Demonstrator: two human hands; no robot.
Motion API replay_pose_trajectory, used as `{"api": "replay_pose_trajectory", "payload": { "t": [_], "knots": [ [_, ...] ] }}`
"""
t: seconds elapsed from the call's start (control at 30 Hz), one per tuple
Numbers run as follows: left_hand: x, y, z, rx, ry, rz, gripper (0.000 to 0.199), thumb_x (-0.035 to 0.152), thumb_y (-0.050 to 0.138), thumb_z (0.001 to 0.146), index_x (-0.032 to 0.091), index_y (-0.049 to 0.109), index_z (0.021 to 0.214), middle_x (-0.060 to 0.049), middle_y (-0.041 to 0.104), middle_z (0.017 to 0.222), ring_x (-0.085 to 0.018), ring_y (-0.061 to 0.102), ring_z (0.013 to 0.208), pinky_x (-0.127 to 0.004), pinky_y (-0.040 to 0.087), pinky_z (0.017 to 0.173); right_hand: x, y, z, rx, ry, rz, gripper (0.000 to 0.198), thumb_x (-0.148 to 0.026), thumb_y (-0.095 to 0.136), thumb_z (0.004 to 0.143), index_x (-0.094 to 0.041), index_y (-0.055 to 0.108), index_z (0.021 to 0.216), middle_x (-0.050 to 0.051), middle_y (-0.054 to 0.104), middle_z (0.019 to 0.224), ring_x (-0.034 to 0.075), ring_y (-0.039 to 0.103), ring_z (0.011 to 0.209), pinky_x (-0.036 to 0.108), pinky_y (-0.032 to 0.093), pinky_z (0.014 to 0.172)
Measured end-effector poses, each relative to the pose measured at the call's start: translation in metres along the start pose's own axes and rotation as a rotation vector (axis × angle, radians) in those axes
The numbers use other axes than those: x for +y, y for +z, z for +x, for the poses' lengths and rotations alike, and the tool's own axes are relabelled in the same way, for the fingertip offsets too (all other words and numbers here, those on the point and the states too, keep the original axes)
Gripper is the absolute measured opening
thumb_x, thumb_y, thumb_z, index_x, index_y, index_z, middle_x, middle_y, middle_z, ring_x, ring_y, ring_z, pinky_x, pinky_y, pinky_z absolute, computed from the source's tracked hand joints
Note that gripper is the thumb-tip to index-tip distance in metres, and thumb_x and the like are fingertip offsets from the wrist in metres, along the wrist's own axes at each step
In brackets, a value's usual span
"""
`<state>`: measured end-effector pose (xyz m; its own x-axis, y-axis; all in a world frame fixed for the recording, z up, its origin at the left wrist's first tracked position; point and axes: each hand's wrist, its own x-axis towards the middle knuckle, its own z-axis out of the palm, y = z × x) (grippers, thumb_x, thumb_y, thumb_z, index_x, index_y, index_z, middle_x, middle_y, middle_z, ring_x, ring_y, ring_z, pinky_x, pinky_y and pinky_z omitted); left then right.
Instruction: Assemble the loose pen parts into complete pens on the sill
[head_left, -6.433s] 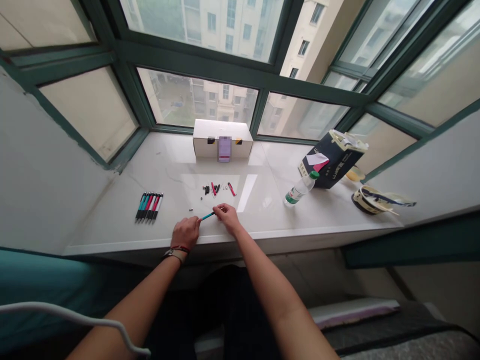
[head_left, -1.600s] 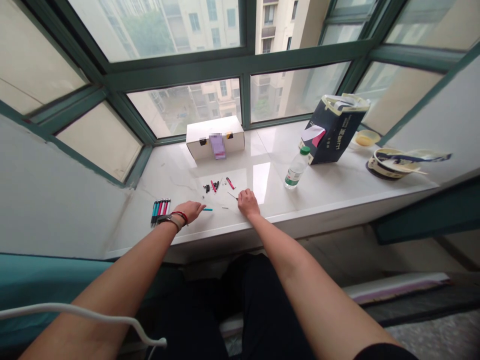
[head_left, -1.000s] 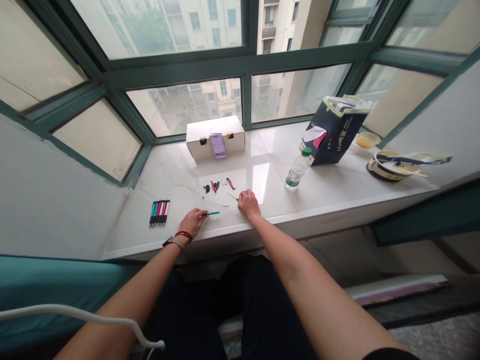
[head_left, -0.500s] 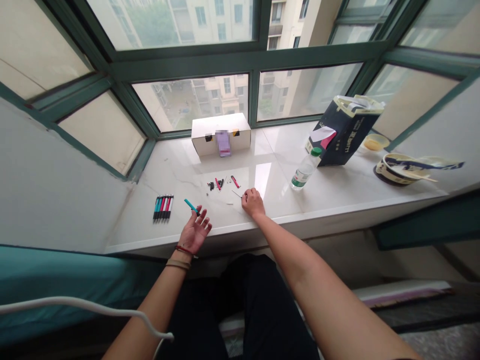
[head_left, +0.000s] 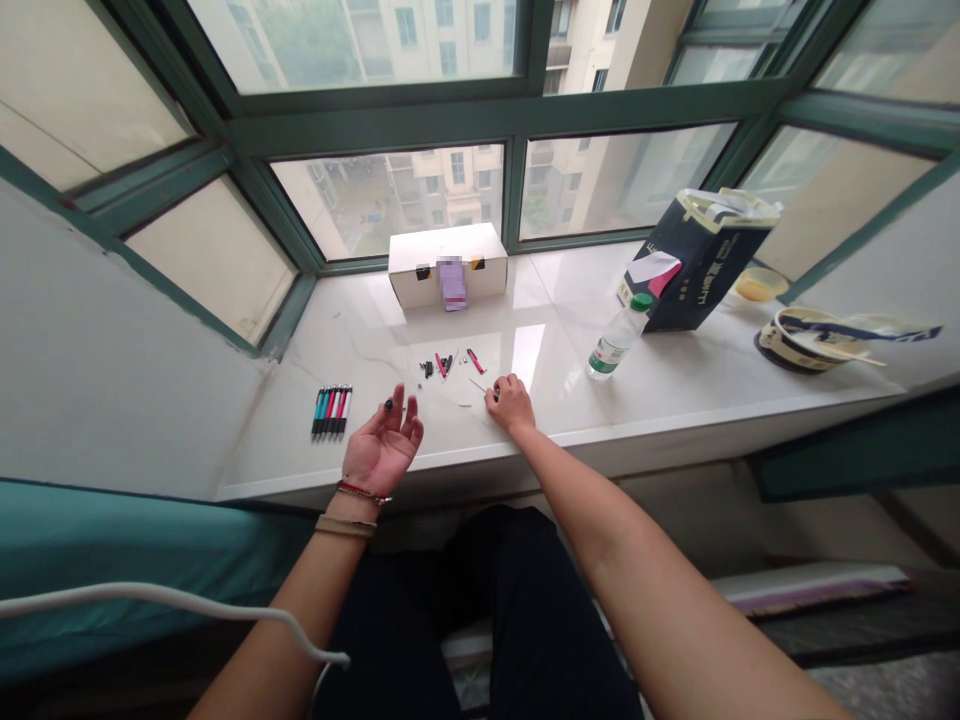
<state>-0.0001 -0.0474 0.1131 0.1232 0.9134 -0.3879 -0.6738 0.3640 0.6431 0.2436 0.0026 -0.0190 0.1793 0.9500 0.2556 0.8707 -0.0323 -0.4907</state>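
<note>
Left of frame centre, the palm-up, half-open left hand [head_left: 381, 452] is pinching a dark pen part [head_left: 388, 405] while the right hand [head_left: 512, 403], curled near centre, is holding a thin rod [head_left: 477, 385], orientation apparently being the step, alignment the next requirement.

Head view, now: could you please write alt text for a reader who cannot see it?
A person's upturned left hand holds a small dark piece over a white windowsill; the right hand grips a thin rod. Loose pen parts lie beyond the hands, a row of pens to the left; a bottle stands to the right.
</note>
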Motion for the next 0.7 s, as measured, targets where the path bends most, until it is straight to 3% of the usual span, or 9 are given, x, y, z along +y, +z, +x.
{"api": "replay_pose_trajectory", "payload": {
  "t": [0.13, 0.3, 0.53, 0.7],
  "knots": [
    [0.007, 0.011, -0.014, -0.133, -0.127, -0.078, 0.034, 0.024, 0.038, 0.101, 0.026, 0.070, 0.113, 0.000, 0.074, 0.116, -0.017, 0.057, 0.126, -0.031, 0.054, 0.086, 0.000, 0.000, 0.000, -0.008, 0.004, -0.011, 0.019, -0.029, 0.051, 0.092, -0.016, 0.063, 0.097, 0.012, 0.057, 0.101, 0.025, 0.052, 0.096, 0.033, 0.042, 0.086],
    [0.011, 0.020, -0.023, -0.259, -0.233, -0.192, 0.039, 0.024, 0.031, 0.103, 0.026, 0.069, 0.114, 0.001, 0.077, 0.108, -0.016, 0.060, 0.123, -0.031, 0.052, 0.091, -0.001, -0.001, 0.000, -0.011, 0.005, -0.033, 0.018, -0.029, 0.051, 0.092, -0.016, 0.063, 0.097, 0.012, 0.057, 0.100, 0.024, 0.052, 0.095, 0.032, 0.042, 0.085],
    [0.011, 0.028, -0.025, -0.174, -0.247, -0.175, 0.037, 0.023, 0.036, 0.102, 0.023, 0.072, 0.103, -0.002, 0.076, 0.110, -0.019, 0.065, 0.114, -0.034, 0.053, 0.088, -0.002, -0.003, 0.000, -0.019, 0.013, -0.025, 0.018, -0.029, 0.051, 0.091, -0.016, 0.062, 0.096, 0.011, 0.057, 0.101, 0.023, 0.052, 0.095, 0.032, 0.042, 0.085],
    [0.004, 0.021, -0.020, -0.122, -0.161, 0.108, 0.019, 0.027, 0.055, 0.094, 0.022, 0.072, 0.097, -0.005, 0.071, 0.123, -0.021, 0.067, 0.110, -0.035, 0.054, 0.086, -0.001, -0.003, 0.000, -0.015, 0.010, -0.015, 0.017, -0.029, 0.052, 0.091, -0.016, 0.062, 0.096, 0.011, 0.057, 0.101, 0.023, 0.052, 0.094, 0.032, 0.042, 0.084]
  ]
}}
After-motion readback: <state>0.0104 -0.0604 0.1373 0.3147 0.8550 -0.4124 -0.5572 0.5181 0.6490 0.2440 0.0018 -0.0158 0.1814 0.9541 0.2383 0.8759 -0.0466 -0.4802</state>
